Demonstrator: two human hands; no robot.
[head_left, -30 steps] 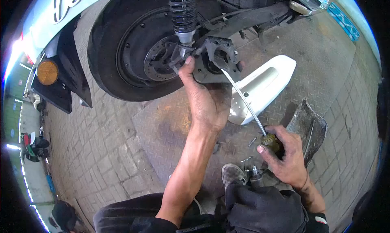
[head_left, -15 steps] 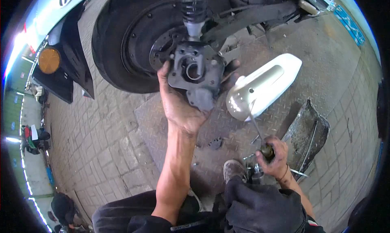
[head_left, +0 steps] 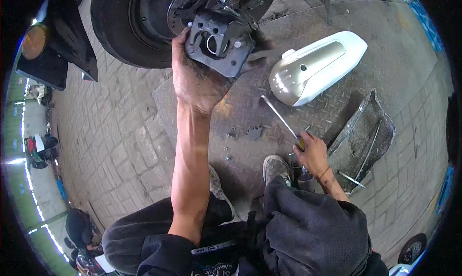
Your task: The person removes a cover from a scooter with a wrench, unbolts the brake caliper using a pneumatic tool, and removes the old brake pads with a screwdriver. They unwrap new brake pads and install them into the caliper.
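Observation:
My left hand [head_left: 199, 86] grips a dark brake caliper [head_left: 216, 64] from below, the thumb at its left edge and blurred fingers showing on the right. A round opening with a light ring inside shows in the caliper's face. Right behind it are the brake disc [head_left: 179, 11] and the black wheel [head_left: 113, 33]. Lower right, my right hand [head_left: 314, 153] is closed round the handle of a screwdriver [head_left: 281, 116]. Its bare tip points up and left, apart from the caliper.
A white and beige cover [head_left: 332, 64] lies on the metal floor plate [head_left: 187, 127]. Nearby are a dirty dark shell [head_left: 361, 141], a small dark toothed piece [head_left: 253, 132] and several small fasteners. My shoes [head_left: 276, 168] stand close by. An orange reflector [head_left: 34, 40] hangs at upper left.
The view has tipped down, so the scene sits higher. The caliper has tilted in my left hand. The screwdriver has swung left, its tip now clear of the white cover in view.

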